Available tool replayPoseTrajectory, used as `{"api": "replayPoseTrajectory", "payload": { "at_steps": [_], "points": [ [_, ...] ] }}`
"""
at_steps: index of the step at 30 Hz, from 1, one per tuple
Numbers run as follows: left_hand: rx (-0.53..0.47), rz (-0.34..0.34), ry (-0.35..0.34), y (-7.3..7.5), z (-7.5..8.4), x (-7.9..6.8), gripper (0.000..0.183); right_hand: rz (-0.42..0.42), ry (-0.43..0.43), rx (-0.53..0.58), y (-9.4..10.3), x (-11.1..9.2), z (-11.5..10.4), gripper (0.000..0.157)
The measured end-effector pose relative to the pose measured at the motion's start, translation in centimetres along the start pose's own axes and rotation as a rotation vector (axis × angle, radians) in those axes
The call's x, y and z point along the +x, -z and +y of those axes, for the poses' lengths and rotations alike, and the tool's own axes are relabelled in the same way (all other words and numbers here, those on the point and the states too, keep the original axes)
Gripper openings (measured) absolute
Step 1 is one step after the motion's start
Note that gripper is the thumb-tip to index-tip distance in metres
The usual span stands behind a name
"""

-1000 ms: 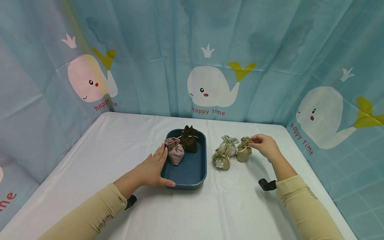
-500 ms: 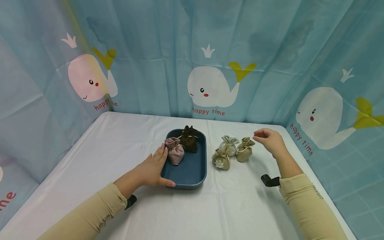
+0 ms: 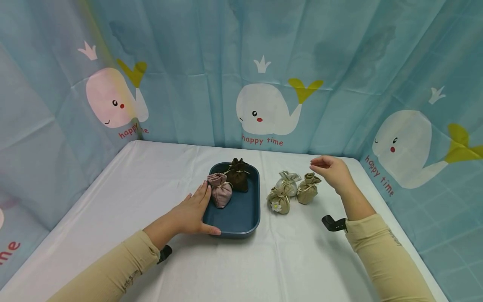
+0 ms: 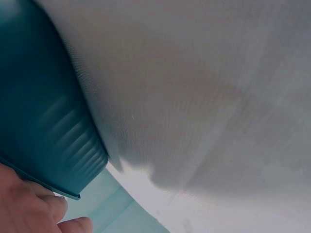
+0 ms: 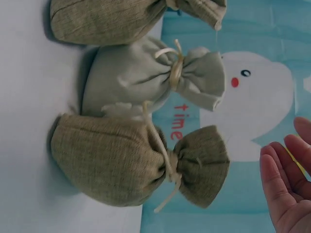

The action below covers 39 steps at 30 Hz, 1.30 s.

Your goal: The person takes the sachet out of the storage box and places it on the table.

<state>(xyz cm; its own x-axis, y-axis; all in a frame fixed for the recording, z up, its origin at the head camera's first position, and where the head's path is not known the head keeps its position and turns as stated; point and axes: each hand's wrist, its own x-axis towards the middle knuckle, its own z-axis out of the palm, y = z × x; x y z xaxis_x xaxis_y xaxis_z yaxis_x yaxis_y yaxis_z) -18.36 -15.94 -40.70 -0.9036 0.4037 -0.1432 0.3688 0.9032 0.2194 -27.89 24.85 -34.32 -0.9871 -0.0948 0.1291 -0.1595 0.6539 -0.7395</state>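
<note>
1. The tan pouch (image 3: 307, 194) is stood upright on the counter (image 3: 166, 180); just beside its top, the right hand (image 3: 335, 174) is held relaxed, nothing gripped.
2. A steadier pinch is probably had at the tied neck, with the white pouch (image 3: 289, 183) and flowered pouch (image 3: 280, 203) left undisturbed.
3. The blue tray (image 3: 241, 218) is apparently steadied by the left hand (image 3: 191, 214), fingers extended along its side.
4. Inside, the pink pouch (image 3: 221, 196) and dark brown pouch (image 3: 237, 181) are grouped toward the far end.
</note>
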Motion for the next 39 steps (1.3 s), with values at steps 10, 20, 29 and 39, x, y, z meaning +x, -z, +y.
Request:
{"api": "replayPoseTrajectory", "payload": {
  "at_steps": [10,20,29,39],
  "points": [
    [0.002,0.003,-0.003,0.0,-0.1,0.0,0.133,-0.047,0.063,0.042,-1.5,0.5,-2.3,0.029],
    [-0.001,0.001,-0.001,0.0,0.0,0.0,0.133,-0.116,0.096,0.088,-3.7,1.1,-5.6,0.025],
    [-0.003,-0.001,-0.005,-0.1,0.0,0.0,0.133,-0.150,0.173,0.126,-6.1,1.7,-8.1,0.023],
    [-0.002,0.006,-0.007,-0.4,-0.3,0.2,0.133,-0.187,0.205,0.137,-8.9,2.5,-9.7,0.018]
  ]
}}
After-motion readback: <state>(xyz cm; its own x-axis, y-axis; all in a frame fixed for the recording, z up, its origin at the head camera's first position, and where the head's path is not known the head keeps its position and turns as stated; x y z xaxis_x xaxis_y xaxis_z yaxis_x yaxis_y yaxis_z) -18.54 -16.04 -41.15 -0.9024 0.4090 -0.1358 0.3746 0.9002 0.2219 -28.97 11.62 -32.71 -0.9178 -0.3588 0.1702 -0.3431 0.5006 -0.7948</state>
